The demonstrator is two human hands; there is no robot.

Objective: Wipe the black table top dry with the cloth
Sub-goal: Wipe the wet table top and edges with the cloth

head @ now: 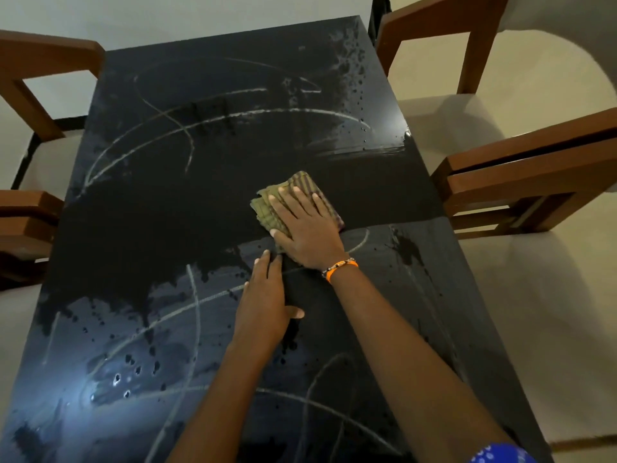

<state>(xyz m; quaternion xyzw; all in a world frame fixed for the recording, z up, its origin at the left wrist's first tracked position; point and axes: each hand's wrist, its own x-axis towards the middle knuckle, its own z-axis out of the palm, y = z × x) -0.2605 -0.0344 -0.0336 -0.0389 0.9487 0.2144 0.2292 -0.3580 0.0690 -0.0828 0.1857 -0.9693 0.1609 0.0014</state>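
The right hand presses flat, fingers spread, on the folded cloth mid-table, nearer the right edge, while the left hand rests open just beside it, wooden chairs flanking both sides

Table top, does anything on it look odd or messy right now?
Yes. The black table top is patchy: pale curved streaks and dark droplets cover its far and near ends, while a clean matte band runs across the middle. The right hand presses the cloth there; the left hand rests flat.
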